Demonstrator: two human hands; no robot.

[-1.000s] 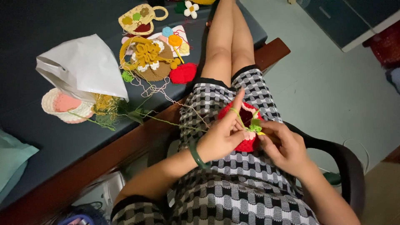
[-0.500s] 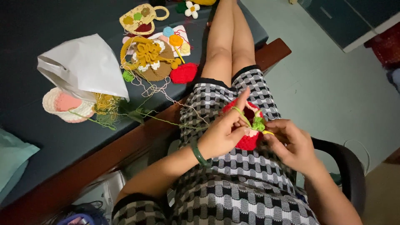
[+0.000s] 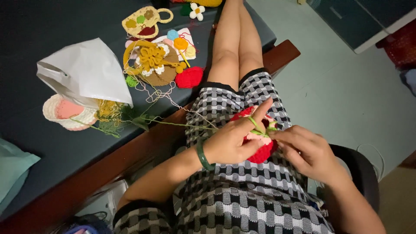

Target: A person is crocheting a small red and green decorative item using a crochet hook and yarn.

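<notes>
In my lap my left hand point(image 3: 234, 141) holds a red crocheted piece point(image 3: 261, 151), with green yarn point(image 3: 182, 124) looped over its raised index finger. A green bangle circles that wrist. My right hand point(image 3: 305, 151) pinches at the piece's green edge; any hook in it is hidden by the fingers. The yarn strand runs left from my fingers to a green and yellow yarn tangle point(image 3: 110, 117) on the dark bed surface point(image 3: 43, 52).
On the bed lie a white plastic bag point(image 3: 86, 71), a pink and cream crocheted basket point(image 3: 65, 112), a brown and yellow crocheted bag point(image 3: 151, 63), a red crocheted ball point(image 3: 189, 78) and several small crocheted flowers. A wooden bed frame point(image 3: 138, 143) borders it. Pale floor lies at the right.
My right hand has drawn a little to the right and down from the red piece, and my left index finger stays raised with the green yarn over it.
</notes>
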